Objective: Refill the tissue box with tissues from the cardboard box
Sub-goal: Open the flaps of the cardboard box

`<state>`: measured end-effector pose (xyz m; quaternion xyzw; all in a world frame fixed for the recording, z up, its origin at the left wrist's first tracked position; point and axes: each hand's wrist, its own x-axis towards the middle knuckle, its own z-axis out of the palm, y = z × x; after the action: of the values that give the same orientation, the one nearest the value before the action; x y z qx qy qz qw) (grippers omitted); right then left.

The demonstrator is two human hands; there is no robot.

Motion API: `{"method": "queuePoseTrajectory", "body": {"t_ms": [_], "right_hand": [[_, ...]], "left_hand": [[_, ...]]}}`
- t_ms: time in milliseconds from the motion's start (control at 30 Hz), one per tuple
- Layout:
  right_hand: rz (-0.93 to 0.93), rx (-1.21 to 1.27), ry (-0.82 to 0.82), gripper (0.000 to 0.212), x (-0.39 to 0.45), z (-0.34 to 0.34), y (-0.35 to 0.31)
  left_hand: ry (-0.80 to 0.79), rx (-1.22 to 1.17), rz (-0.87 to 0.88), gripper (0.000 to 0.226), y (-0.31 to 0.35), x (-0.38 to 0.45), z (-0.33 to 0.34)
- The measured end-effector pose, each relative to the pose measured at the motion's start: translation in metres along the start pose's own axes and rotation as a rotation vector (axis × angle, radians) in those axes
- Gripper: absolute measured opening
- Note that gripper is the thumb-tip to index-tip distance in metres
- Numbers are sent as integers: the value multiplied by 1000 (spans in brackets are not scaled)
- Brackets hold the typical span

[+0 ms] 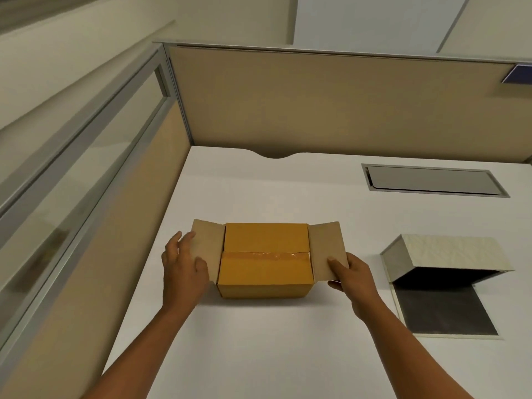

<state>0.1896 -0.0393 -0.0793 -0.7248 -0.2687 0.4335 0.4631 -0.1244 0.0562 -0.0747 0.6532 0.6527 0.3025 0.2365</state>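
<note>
A yellow-brown cardboard box (264, 263) sits in the middle of the white desk (288, 341). Its two side flaps are folded outward; the two long flaps still lie flat over the top, with tape along their seam. My left hand (184, 269) rests on the left flap, fingers spread. My right hand (349, 276) pinches the right flap between thumb and fingers. To the right lies the tissue box (443, 260), cream outside and dark inside, open with its lid laid flat toward me. No tissues are visible.
Beige cubicle partitions (316, 102) close off the desk at the back and left. A grey cable hatch (431, 181) is set into the desk at the back right.
</note>
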Motion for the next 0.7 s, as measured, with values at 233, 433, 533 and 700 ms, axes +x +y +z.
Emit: {"method": "queuePoseTrajectory", "body": {"t_ms": [233, 433, 533, 700], "right_hand": [[37, -5, -3, 21, 6, -2, 8], [55, -58, -8, 36, 9, -4, 17], [1, -222, 39, 51, 11, -4, 20], [-212, -588, 137, 66, 11, -1, 15]], "left_hand": [[-32, 394, 333, 41, -4, 8, 6], [-229, 520, 419, 47, 12, 8, 11], [-372, 555, 397, 51, 23, 6, 11], [-463, 527, 324, 73, 30, 8, 11]]}}
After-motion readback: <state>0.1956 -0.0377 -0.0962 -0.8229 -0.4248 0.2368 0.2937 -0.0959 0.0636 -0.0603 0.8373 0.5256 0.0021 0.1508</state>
